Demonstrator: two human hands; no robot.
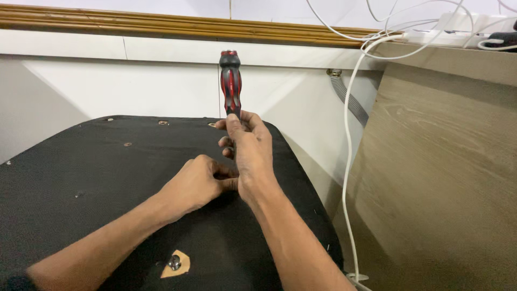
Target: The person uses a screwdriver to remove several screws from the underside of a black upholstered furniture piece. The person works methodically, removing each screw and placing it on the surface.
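Above the black seat base (pixel 107 178), the right hand (pixel 250 156) gripped an upright red-and-black screwdriver (pixel 230 83) while the left hand (pixel 196 183) rested clenched beside it.

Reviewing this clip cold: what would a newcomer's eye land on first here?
First, the red-and-black screwdriver standing upright at centre, gripped low down by the right hand. The left hand is curled just below it, resting on a black fabric-covered panel dotted with small metal fasteners. To the right, white cables trail down past a grey wooden board.
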